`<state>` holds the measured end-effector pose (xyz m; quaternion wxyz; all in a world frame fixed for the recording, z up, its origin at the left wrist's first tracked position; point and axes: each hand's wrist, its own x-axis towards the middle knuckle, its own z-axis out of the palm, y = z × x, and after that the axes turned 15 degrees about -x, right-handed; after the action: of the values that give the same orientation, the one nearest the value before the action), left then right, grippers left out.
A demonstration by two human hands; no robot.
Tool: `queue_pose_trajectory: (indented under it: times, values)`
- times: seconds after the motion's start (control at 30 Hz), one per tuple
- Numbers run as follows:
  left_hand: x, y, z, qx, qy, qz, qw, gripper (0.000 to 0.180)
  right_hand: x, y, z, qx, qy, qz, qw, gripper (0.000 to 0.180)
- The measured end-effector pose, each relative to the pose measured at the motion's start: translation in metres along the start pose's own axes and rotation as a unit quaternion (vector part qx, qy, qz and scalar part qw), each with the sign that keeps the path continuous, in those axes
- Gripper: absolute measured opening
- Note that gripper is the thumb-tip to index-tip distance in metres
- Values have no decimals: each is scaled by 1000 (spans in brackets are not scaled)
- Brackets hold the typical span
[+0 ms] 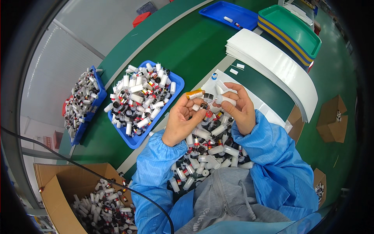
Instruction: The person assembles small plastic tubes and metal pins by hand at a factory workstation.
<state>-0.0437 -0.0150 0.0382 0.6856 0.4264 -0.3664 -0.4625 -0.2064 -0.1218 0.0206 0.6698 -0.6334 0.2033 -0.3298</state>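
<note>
Much of the heap of small tubes [212, 146] in the lap is buried under the blue sleeves [272, 156] and the grey top [226, 199], so how deep it runs cannot be told, and the caps blur together into white, red and black. The cardboard box [50, 187] at lower left is cut by the picture's edge, a black cable [117, 183] crossing it. Left hand [181, 123] is curled, palm up, fingers folded around a cluster of tubes, an orange-capped one [193, 94] poking out above the fingertips. Right hand [237, 107] is bent inward, thumb and fingers pinching a white tube [225, 100] just beside the left hand's cluster; whether the two pieces touch is hard to tell. Both hands hover right above the heap, near the counter's [187, 46] edge. A blue tray [177, 84] full of tubes sits just to the left of the left hand, a second blue bin [99, 91] farther left at the counter's far side. White sheets [272, 62] lie fanned to the right, stacked green and blue trays [292, 25] beyond them. Bare green counter opens up ahead, between the tray and the sheets.
</note>
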Motion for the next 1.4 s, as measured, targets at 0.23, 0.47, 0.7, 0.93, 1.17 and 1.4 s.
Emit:
queue_pose_trajectory:
  times: [0.23,0.47,0.7,0.93,1.17,1.4]
  values:
    - [0,-1,0,138,11,50,989,51,2,4,-2,61,-25,-19,998,56]
    - [-5,0,2,75,-28,-29,996,47,5,10,-3,88,-10,-21,996,62]
    - [-3,-6,3,-95,-13,6,995,41,6,7,-2,212,-31,20,977,64]
    - [-9,4,10,327,14,111,938,30,5,14,1,166,-30,28,985,73]
    - [-4,-8,6,67,31,53,996,37,8,2,0,247,-46,62,966,75]
    - [-5,-11,11,258,11,144,955,34,4,12,2,124,-9,5,992,76]
